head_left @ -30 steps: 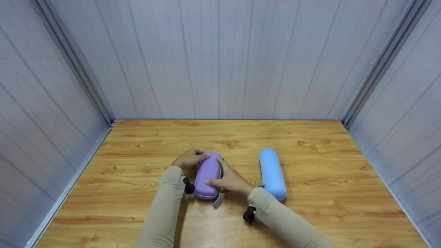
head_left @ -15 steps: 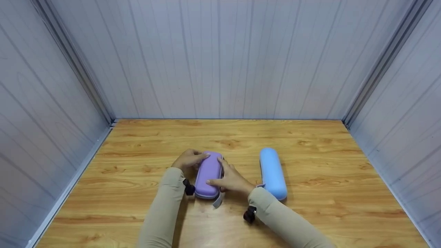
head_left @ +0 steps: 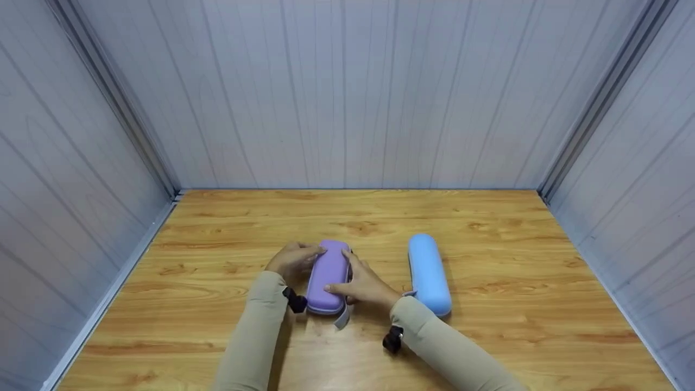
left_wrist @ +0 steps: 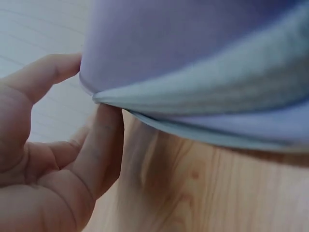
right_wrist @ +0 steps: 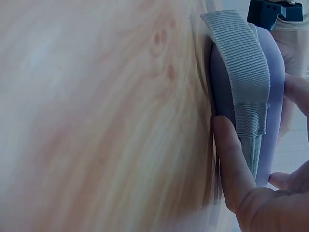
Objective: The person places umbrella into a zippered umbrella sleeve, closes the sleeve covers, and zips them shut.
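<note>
A purple hard zip case (head_left: 329,278) with rounded ends lies lengthwise on the wooden table, lid up. At its far left corner my left hand (head_left: 290,259) has the thumb on the lid's edge and a finger against the zip seam (left_wrist: 159,96), pinching the case there. My right hand (head_left: 366,279) grips the right side, thumb and fingertip on the lid and another finger (right_wrist: 229,145) low along the side. A grey ribbed strap (right_wrist: 246,72) hangs from the near right end. The zip's pull is hidden.
To the right lies a similar light blue zip case (head_left: 430,274), close beyond my right wrist. Pale panelled walls (head_left: 347,98) stand at the back and both sides of the wooden table (head_left: 516,260). Each wrist carries a small black camera (head_left: 295,300).
My left hand has drawn back slightly to the left and nearer, its thumb now at the lid's edge rather than further onto the lid. Right hand and both cases stay put.
</note>
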The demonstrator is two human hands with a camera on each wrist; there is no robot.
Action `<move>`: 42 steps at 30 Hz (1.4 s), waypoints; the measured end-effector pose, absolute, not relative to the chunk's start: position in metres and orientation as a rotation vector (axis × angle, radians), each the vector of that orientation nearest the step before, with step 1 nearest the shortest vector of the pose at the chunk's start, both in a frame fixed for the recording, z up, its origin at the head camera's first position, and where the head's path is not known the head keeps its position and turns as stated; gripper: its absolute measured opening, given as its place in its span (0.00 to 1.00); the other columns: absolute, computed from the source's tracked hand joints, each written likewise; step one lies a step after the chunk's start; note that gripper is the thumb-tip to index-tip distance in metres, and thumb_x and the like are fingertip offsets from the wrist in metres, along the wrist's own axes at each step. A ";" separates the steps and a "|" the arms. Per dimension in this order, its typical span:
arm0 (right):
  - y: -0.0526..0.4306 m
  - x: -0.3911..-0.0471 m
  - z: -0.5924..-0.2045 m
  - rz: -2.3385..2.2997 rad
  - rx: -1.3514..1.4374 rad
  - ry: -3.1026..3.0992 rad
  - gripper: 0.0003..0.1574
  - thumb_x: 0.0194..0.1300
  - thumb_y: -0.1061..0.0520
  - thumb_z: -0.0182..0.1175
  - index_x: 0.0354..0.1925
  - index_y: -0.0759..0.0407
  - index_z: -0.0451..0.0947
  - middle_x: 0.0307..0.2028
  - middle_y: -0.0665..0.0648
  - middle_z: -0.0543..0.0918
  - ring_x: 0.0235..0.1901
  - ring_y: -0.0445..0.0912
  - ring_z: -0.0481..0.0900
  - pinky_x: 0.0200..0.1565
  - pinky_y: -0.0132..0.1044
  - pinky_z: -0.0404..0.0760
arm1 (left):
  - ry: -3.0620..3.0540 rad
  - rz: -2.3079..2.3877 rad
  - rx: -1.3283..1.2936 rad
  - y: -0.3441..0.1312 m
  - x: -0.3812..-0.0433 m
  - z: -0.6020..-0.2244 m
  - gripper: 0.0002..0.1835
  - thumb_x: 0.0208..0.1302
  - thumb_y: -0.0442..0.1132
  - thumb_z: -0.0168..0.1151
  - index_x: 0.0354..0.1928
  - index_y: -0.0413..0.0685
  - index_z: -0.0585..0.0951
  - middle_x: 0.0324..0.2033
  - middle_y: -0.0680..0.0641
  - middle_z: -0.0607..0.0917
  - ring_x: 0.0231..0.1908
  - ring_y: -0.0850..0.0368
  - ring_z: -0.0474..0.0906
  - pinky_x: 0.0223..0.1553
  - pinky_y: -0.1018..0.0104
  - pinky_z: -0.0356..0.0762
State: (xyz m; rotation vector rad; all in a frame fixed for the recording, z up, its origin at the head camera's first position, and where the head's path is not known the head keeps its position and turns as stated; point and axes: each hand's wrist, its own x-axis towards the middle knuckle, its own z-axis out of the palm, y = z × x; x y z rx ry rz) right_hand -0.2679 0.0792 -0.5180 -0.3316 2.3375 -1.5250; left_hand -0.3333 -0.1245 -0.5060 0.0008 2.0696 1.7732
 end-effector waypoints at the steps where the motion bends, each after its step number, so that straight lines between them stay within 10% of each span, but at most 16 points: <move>1: 0.079 -0.268 -0.518 -1.522 -0.328 2.339 0.68 0.43 0.37 0.70 0.71 0.47 0.39 0.60 0.67 0.54 0.38 0.51 0.74 0.27 0.39 0.80 | 2.053 1.784 -0.002 -0.124 -0.334 -0.507 0.22 0.56 0.42 0.64 0.47 0.31 0.77 0.41 0.40 0.80 0.40 0.51 0.78 0.42 0.60 0.76; 7: 0.078 -0.267 -0.519 -1.531 -0.337 2.342 0.69 0.43 0.37 0.70 0.71 0.48 0.40 0.59 0.69 0.54 0.39 0.51 0.74 0.27 0.39 0.80 | 1.958 1.834 -0.016 -0.123 -0.336 -0.514 0.20 0.58 0.40 0.61 0.48 0.31 0.75 0.25 0.49 0.76 0.25 0.60 0.71 0.29 0.68 0.72; 15: 0.079 -0.267 -0.519 -1.534 -0.327 2.331 0.68 0.42 0.37 0.70 0.71 0.46 0.40 0.61 0.69 0.52 0.39 0.51 0.74 0.28 0.40 0.80 | 2.113 1.721 -0.022 -0.125 -0.332 -0.513 0.29 0.60 0.44 0.61 0.58 0.33 0.69 0.45 0.41 0.78 0.42 0.51 0.77 0.42 0.60 0.76; 31: 0.079 -0.269 -0.520 -1.524 -0.351 2.315 0.67 0.44 0.37 0.69 0.71 0.48 0.40 0.61 0.69 0.51 0.31 0.49 0.77 0.25 0.41 0.80 | 2.170 1.669 -0.026 -0.129 -0.315 -0.510 0.29 0.62 0.50 0.57 0.55 0.33 0.67 0.41 0.38 0.77 0.37 0.48 0.78 0.35 0.57 0.78; 42: 0.078 -0.269 -0.520 -1.514 -0.350 2.352 0.68 0.42 0.35 0.69 0.71 0.48 0.41 0.61 0.69 0.53 0.43 0.52 0.72 0.31 0.38 0.79 | 2.044 1.719 0.066 -0.133 -0.302 -0.510 0.34 0.56 0.43 0.64 0.61 0.39 0.61 0.49 0.36 0.70 0.44 0.46 0.75 0.43 0.55 0.75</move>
